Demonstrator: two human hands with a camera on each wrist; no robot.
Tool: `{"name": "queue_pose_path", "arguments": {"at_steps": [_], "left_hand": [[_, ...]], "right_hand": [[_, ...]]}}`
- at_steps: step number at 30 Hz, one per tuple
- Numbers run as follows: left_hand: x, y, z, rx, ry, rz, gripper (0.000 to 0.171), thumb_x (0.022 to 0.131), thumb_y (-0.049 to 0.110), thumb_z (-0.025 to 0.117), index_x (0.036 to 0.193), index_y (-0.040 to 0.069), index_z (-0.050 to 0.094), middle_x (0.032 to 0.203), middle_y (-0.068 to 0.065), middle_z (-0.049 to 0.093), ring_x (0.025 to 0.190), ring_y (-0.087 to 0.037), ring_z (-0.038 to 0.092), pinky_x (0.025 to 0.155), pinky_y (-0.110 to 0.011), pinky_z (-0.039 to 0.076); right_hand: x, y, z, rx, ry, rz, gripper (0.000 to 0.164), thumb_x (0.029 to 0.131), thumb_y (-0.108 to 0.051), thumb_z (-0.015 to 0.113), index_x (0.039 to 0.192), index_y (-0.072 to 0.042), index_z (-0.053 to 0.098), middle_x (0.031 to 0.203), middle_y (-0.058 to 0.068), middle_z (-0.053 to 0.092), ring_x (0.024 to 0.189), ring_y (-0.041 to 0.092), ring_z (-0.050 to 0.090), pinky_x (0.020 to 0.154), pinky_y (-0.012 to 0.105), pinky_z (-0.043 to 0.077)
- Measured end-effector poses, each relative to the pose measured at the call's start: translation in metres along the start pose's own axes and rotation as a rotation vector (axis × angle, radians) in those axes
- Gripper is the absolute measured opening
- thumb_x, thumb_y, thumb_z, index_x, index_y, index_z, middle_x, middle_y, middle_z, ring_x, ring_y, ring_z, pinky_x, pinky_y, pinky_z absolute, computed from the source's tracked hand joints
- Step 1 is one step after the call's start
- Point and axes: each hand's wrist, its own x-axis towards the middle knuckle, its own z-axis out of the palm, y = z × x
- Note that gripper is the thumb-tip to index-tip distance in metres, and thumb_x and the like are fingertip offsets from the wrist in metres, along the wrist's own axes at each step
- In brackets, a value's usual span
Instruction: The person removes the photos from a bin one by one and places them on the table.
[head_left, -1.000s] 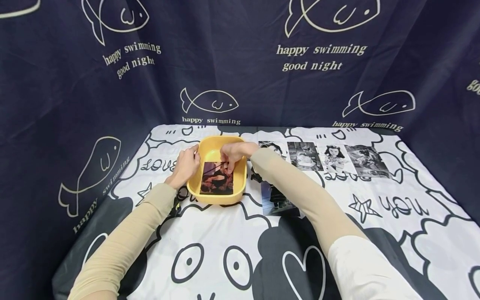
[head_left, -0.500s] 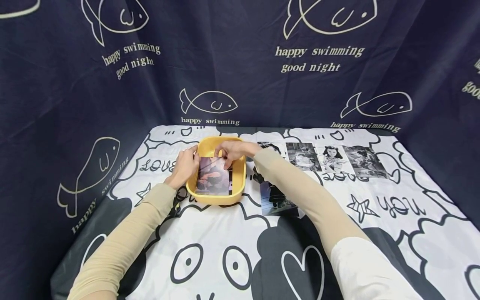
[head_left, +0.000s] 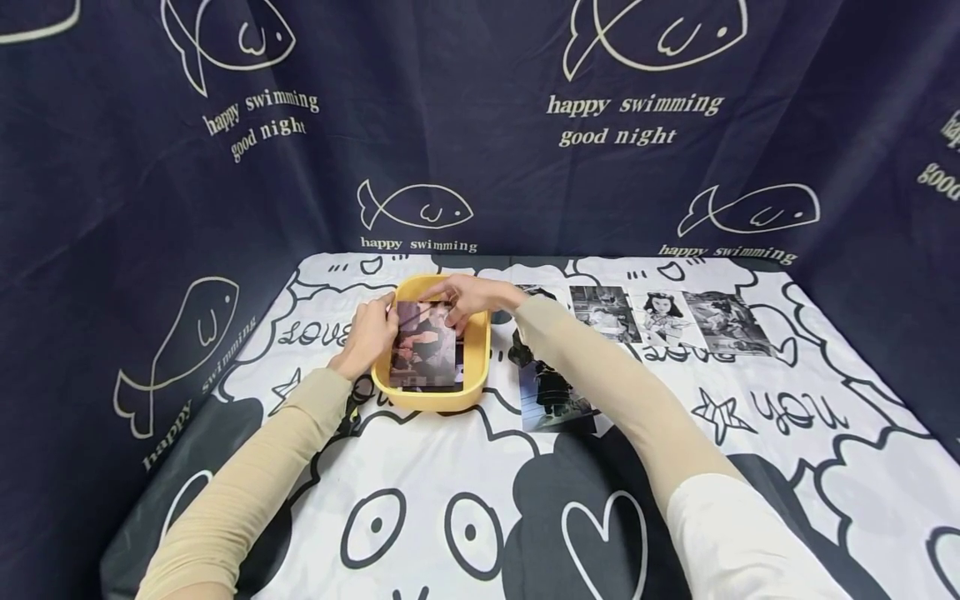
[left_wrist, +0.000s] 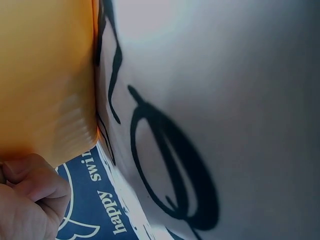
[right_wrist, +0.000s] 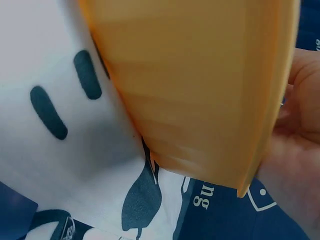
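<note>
A yellow plastic basin [head_left: 442,402] stands on the table, and its outer wall fills much of both wrist views. My left hand [head_left: 369,335] grips its left rim; curled fingers show at the rim in the left wrist view. Reaching over the right rim, my right hand [head_left: 472,298] pinches a dim, reddish-purple photo print [head_left: 423,354] by its upper right part. That print is partly lifted inside the basin, over a darker print whose edge shows beneath. In the right wrist view the basin wall [right_wrist: 190,90] hides the right fingertips.
Right of the basin, several black-and-white prints lie in a row, among them one of a girl [head_left: 663,319] and a darker one [head_left: 726,323]. Nearer me is a bluish print [head_left: 551,398], partly under my right forearm. A dark blue curtain [head_left: 480,125] hangs behind the table.
The right hand has shifted slightly back and left, raising a print from the basin, and a different picture now faces up. The left hand has stayed at the rim.
</note>
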Motion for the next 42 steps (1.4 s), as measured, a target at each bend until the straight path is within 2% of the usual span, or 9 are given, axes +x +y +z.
{"name": "queue_pose_path", "arguments": {"at_steps": [6,11,18,22,29,34,38,41,42], "left_hand": [[-0.001,0.002,0.001,0.001,0.003,0.007,0.043,0.095,0.011,0.044,0.135,-0.003,0.053,0.097,-0.027,0.069,0.08,-0.034,0.065,0.075,-0.048,0.054],[-0.001,0.001,0.0,0.008,0.004,0.005,0.043,0.094,0.009,0.043,0.135,-0.002,0.053,0.104,-0.028,0.068,0.078,-0.035,0.064,0.073,-0.048,0.054],[-0.001,-0.001,0.0,-0.003,-0.02,-0.007,0.045,0.095,0.009,0.043,0.138,-0.004,0.049,0.104,-0.029,0.068,0.074,-0.033,0.064,0.069,-0.044,0.055],[0.0,-0.001,0.0,-0.002,-0.027,-0.011,0.045,0.096,0.01,0.042,0.138,-0.004,0.048,0.098,-0.028,0.068,0.071,-0.032,0.063,0.068,-0.043,0.055],[0.0,0.001,-0.002,-0.006,-0.027,-0.013,0.045,0.096,0.01,0.043,0.139,-0.004,0.047,0.102,-0.029,0.067,0.073,-0.032,0.064,0.07,-0.044,0.056],[0.0,0.0,-0.001,-0.009,-0.032,-0.02,0.046,0.096,0.01,0.042,0.14,-0.004,0.046,0.098,-0.029,0.068,0.069,-0.031,0.064,0.067,-0.043,0.056],[0.0,0.0,0.0,-0.007,-0.03,-0.016,0.045,0.096,0.01,0.043,0.139,-0.004,0.047,0.098,-0.029,0.068,0.07,-0.032,0.064,0.068,-0.044,0.056],[0.0,0.0,-0.001,-0.008,-0.03,-0.006,0.045,0.097,0.01,0.042,0.139,-0.005,0.047,0.099,-0.029,0.067,0.07,-0.032,0.064,0.068,-0.044,0.056],[0.0,0.0,-0.002,-0.009,-0.03,-0.003,0.045,0.097,0.01,0.042,0.139,-0.005,0.047,0.099,-0.029,0.067,0.07,-0.032,0.064,0.068,-0.044,0.055]], "right_hand": [[-0.01,0.002,-0.011,0.074,-0.015,-0.012,0.071,0.084,0.017,0.053,0.147,-0.012,0.041,0.139,0.015,0.046,0.079,0.017,0.06,0.087,0.051,0.054],[-0.027,-0.002,-0.028,0.047,0.038,-0.032,0.07,0.084,0.014,0.056,0.146,-0.014,0.043,0.137,0.015,0.048,0.077,0.019,0.063,0.078,0.043,0.058],[-0.065,-0.002,-0.05,0.051,0.102,-0.076,0.068,0.084,0.012,0.057,0.145,-0.015,0.044,0.141,0.008,0.047,0.093,0.019,0.061,0.084,0.047,0.056],[-0.094,0.005,-0.059,0.021,0.134,-0.069,0.068,0.085,0.01,0.059,0.145,-0.018,0.045,0.136,0.009,0.051,0.098,0.017,0.058,0.085,0.042,0.056],[-0.149,0.034,-0.065,-0.063,0.125,-0.045,0.066,0.086,0.006,0.06,0.146,-0.016,0.043,0.119,0.013,0.056,0.093,0.017,0.056,0.081,0.032,0.055],[-0.187,0.063,-0.066,-0.107,0.106,0.0,0.069,0.085,0.004,0.062,0.148,-0.015,0.04,0.113,0.014,0.058,0.094,0.021,0.056,0.084,0.032,0.052],[-0.217,0.084,-0.064,-0.102,0.08,0.042,0.069,0.088,-0.003,0.062,0.15,-0.014,0.035,0.114,0.017,0.059,0.092,0.025,0.057,0.084,0.041,0.052],[-0.236,0.099,-0.063,-0.103,0.081,0.06,0.068,0.088,-0.007,0.063,0.15,-0.017,0.036,0.134,0.018,0.053,0.107,0.029,0.057,0.095,0.049,0.048],[-0.242,0.104,-0.062,-0.099,0.085,0.074,0.068,0.088,-0.007,0.063,0.149,-0.02,0.037,0.14,0.016,0.05,0.103,0.026,0.057,0.094,0.049,0.048]]}}
